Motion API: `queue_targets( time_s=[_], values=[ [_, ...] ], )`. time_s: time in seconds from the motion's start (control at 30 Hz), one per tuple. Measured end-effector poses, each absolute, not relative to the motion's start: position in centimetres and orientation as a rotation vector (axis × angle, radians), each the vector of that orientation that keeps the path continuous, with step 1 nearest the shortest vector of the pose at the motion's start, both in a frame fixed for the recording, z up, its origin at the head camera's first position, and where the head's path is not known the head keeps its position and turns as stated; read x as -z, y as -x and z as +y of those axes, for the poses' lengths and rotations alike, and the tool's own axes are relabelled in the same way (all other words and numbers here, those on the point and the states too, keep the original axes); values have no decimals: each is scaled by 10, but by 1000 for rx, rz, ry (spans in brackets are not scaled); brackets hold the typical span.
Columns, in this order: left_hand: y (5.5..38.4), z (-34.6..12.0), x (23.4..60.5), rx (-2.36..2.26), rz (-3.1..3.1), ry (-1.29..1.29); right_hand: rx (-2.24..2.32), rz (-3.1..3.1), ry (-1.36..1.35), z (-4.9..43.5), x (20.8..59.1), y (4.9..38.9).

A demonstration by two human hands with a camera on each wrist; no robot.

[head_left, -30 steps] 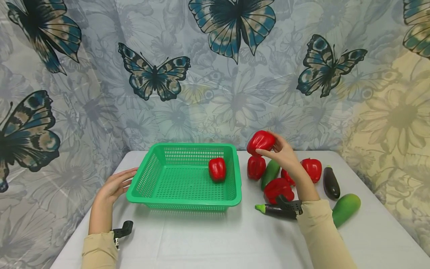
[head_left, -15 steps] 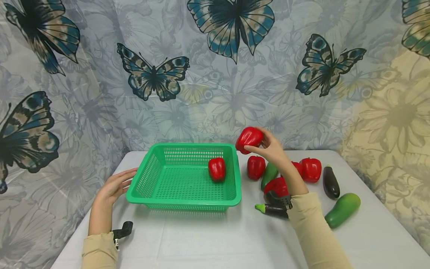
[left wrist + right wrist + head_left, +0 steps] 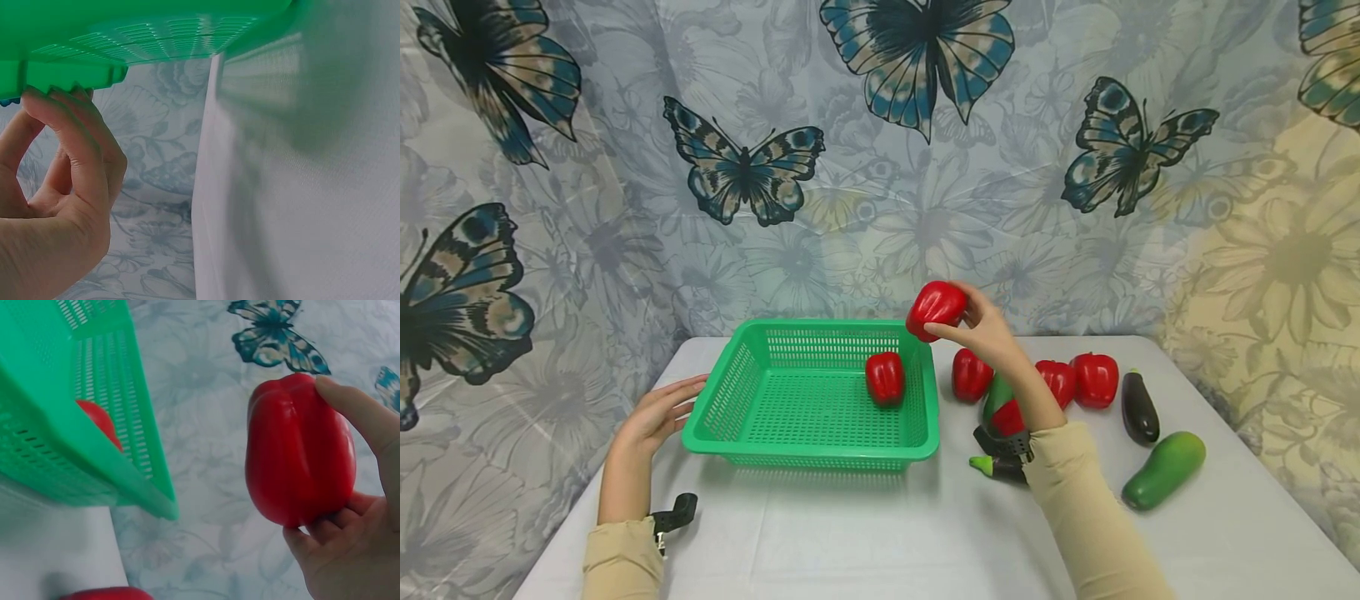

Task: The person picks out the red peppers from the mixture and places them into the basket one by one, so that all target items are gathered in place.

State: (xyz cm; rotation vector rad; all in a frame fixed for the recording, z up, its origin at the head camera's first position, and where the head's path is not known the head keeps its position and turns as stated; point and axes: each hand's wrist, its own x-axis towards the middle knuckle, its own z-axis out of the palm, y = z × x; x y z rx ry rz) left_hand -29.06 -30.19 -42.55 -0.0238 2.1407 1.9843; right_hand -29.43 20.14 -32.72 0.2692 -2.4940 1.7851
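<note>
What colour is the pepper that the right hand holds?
Red; the held pepper shows best in the right wrist view.

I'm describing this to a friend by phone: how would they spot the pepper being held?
Start with the green basket on the white table. By its far right corner in the head view, the right hand holds up a glossy red pepper. Only this one is held: a second pepper lies in the basket and other peppers on the table.

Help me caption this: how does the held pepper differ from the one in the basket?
The held pepper is aloft in the right hand, while the basket pepper sits inside the green basket. In the head view, the held pepper slants, while the basket pepper's length runs nearly up and down the picture. Both are glossy and red.
</note>
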Motion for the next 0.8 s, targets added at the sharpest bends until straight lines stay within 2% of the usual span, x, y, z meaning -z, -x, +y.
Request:
queue_targets(
  time_s=[0.8],
  values=[
    [293, -301, 426, -2010, 2106, 63, -1818, -2457, -348, 160, 333, 308]
  ],
)
